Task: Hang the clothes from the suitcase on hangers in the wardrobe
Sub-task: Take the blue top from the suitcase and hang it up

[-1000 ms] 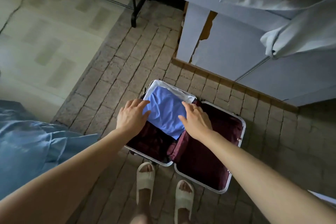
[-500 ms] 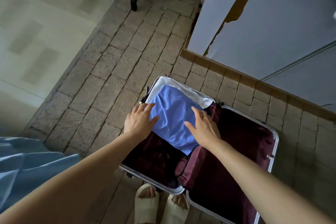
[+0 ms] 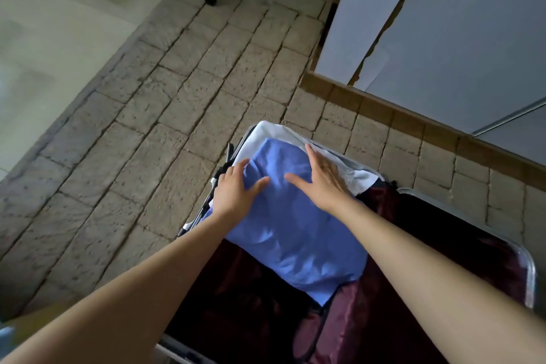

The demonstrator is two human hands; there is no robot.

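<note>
Left hand (image 3: 235, 190) lies flat on the near-left part of the folded blue garment (image 3: 291, 233), fingers straight and slightly spread, thumb out toward the middle. Right hand (image 3: 323, 176) also flat, fingers extended, resting on the garment's far-right edge (fingertips reach toward the white garment (image 3: 283, 134) beneath it). Both forearms extend from the lower corners and converge on the cloth. Blue garment's long axis runs from the far-left corner of the suitcase (image 3: 529, 272) toward the near-right; it sits in the left half, over dark red lining. Suitcase lies open on the brick-patterned floor (image 3: 177, 91), just beside the grey wardrobe (image 3: 443, 29).
</note>
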